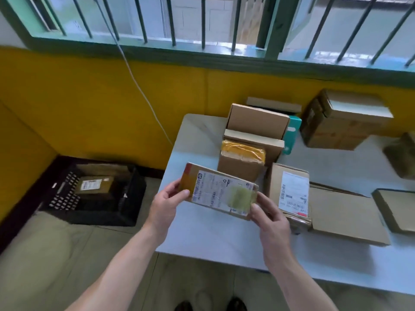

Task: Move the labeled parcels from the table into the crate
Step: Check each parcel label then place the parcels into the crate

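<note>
I hold a flat cardboard parcel (pixel 219 190) with a white shipping label above the table's left edge. My left hand (pixel 167 204) grips its left end and my right hand (pixel 268 217) grips its right end. A second labeled parcel (pixel 292 191) lies on the white table (pixel 215 234) just right of my hands. A black plastic crate (pixel 98 194) stands on the floor to the left of the table, with one labeled parcel (pixel 95 185) inside it.
Behind my hands stand a tape-wrapped box (pixel 241 160), taller brown boxes (pixel 257 122) and a teal box (pixel 292 133). A large carton (pixel 341 122) sits at the back right. Flat cardboard pieces (pixel 345 216) lie on the right. A yellow wall and a hanging white cable (pixel 143 95) are behind.
</note>
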A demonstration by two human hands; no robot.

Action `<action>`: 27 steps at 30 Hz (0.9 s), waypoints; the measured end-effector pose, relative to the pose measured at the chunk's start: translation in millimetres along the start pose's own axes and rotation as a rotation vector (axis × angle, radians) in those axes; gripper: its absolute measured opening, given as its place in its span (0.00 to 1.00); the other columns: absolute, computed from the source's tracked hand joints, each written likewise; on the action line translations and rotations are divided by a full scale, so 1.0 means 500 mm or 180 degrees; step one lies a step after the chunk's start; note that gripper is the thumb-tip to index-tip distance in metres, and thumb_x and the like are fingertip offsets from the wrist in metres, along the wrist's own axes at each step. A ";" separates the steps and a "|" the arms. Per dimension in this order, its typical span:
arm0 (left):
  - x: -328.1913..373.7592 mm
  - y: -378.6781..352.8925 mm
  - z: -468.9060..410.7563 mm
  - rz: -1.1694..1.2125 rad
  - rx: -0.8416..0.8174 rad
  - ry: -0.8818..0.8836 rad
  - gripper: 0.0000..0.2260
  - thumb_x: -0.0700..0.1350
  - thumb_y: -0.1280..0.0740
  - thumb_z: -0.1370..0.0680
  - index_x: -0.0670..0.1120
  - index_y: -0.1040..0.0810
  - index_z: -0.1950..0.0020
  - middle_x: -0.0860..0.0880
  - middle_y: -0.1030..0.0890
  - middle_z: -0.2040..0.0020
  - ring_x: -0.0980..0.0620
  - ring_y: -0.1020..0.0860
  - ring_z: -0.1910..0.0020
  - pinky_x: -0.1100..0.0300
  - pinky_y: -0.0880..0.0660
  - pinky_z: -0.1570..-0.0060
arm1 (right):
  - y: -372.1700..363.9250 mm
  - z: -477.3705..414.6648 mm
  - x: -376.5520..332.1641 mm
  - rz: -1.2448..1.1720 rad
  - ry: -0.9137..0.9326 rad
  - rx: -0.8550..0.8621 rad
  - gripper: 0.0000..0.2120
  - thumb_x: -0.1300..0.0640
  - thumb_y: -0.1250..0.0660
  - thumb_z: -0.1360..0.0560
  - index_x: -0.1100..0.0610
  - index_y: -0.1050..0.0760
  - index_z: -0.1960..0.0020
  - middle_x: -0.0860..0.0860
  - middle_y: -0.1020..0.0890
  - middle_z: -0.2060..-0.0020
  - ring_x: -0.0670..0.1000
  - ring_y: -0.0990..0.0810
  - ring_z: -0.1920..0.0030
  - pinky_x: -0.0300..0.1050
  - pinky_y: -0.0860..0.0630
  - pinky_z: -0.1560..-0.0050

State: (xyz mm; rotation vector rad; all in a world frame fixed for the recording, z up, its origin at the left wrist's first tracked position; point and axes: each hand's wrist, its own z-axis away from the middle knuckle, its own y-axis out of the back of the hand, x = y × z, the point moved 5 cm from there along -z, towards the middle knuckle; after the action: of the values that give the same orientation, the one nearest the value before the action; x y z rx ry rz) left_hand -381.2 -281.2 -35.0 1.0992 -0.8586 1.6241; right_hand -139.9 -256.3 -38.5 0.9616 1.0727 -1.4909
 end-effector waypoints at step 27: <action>0.079 0.008 0.113 0.0147 0.0934 -0.0798 0.15 0.62 0.35 0.23 0.58 0.21 0.41 0.47 0.19 0.41 0.47 0.19 0.42 0.42 0.22 0.42 | -0.055 0.017 -0.141 -0.0050 0.0565 -0.0258 0.11 0.53 0.35 0.23 0.47 0.19 0.43 0.49 0.17 0.46 0.52 0.18 0.45 0.45 0.19 0.52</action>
State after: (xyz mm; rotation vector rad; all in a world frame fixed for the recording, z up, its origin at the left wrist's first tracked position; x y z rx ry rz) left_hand -375.6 -320.7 21.3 1.5227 -0.8262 1.7112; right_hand -155.8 -242.8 34.8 1.0450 1.2609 -1.3833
